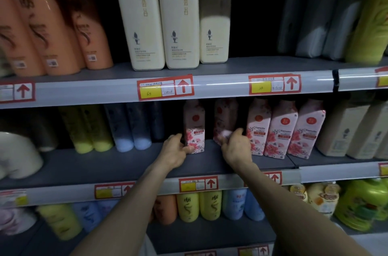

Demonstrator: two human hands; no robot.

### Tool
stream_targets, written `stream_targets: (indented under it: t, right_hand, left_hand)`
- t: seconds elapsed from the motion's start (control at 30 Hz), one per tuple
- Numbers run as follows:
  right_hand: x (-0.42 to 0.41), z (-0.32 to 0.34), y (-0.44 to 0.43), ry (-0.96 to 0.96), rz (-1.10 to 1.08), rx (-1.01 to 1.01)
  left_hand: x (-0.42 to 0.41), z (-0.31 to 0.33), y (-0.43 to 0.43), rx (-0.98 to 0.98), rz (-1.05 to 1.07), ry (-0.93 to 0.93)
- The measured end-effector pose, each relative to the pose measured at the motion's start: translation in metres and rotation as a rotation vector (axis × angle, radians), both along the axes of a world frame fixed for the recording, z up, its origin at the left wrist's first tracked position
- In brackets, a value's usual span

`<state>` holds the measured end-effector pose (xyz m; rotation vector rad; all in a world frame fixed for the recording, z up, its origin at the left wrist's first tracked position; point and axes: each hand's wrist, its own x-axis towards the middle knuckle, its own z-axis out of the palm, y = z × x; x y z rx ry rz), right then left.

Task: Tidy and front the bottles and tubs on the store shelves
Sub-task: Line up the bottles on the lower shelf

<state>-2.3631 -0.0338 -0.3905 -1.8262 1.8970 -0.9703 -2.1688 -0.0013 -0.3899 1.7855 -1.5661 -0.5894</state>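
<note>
- Head view, middle shelf [105, 163]: a grey board across the full width. Both ends are cut off by the frame and the back is lost in dim light.
- Orange bottles [48, 31], top shelf, left: blurred, and the leftmost are cut off.
- Cream bottles [144, 31], top shelf, centre: three upright, caps in shadow.
- Grey packs [315, 25], top right: too blurred to identify.
- Row of three floral bottles [281, 130], middle shelf, right of centre: upright, touching, labels forward.
- First floral bottle [194, 127]: upright on the middle shelf, apart to the left of the row, its top in shadow.
- Second floral bottle [225, 117]: between the first and the row. It is smeared by blur, so upright or tilted cannot be told.
- Left hand [175, 150]: fingers curled round the first floral bottle's lower left edge, grasping it.
- Right hand [236, 148]: clasped on the second floral bottle's lower part, fingertips hidden behind it.
- Price tag [165, 87]: handwriting illegible.
</note>
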Motion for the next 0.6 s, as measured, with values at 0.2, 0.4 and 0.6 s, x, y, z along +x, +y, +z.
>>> stream_targets:
  t: [0.2, 0.4, 0.6]
  right_hand:
    - [-0.015, 0.002, 0.001, -0.068, 0.146, 0.068]
    - [-0.024, -0.001, 0.008, -0.098, 0.352, 0.063]
    - [-0.015, -0.002, 0.011, -0.097, 0.369, 0.047]
  left_hand:
    - [0.018, -0.006, 0.005, -0.021, -0.055, -0.055]
    - [0.022, -0.007, 0.011, -0.039, -0.090, 0.006]
    - [0.017, -0.012, 0.015, -0.071, -0.104, 0.102]
